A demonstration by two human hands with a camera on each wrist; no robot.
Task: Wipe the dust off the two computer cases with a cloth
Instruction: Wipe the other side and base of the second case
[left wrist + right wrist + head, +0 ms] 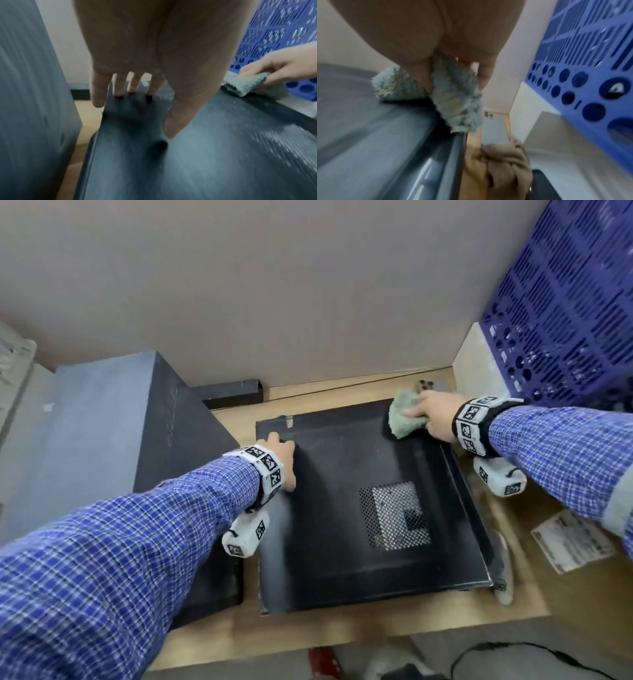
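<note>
1. The flat computer case [359, 508] lies on its side at the centre of the wooden shelf [513, 594]; the second, upright case [102, 440] stands just beside it at 9 o'clock.
2. We judge the flat case lies side panel up so the broad dusty face can be wiped in long strokes.
3. Our left hand [282, 463] rests with straight, spread fingers on the case's 10 o'clock corner, probably to steady it against the push of wiping.
4. Our right hand [433, 416] grips the green cloth [406, 419], fingers curled round it, pressed to the 1 o'clock corner, which looks like the start of a stroke.
5. The head view alone shows the mesh vent [394, 515] at 5 o'clock and a paper card [572, 539] at 3 o'clock.
6. The left wrist view shows the little finger hanging over the case's edge.
7. The right wrist view shows the cloth draping past the case's edge, with a tan rag [501, 162] beside the case and the blue crate [590, 67] at 2 o'clock.
</note>
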